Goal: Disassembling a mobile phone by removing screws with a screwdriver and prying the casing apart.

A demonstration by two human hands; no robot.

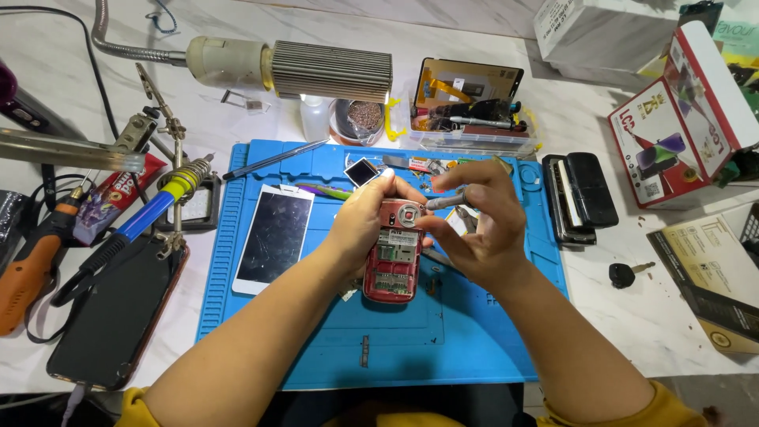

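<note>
Over the blue mat (316, 340), the left hand (360, 221) wraps its fingers around a red phone (395, 253) with its back cover off, circuit board showing. The right hand (482, 229) pinches a thin metal tool (444, 201), tip at the phone's camera ring. A white phone (274, 237) lies just left, a soldering iron (134, 225) farther left.

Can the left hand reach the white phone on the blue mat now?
Probably not at once: the left hand holds the red phone. The white phone lies just beside the left forearm on the blue mat, with nothing between.
</note>
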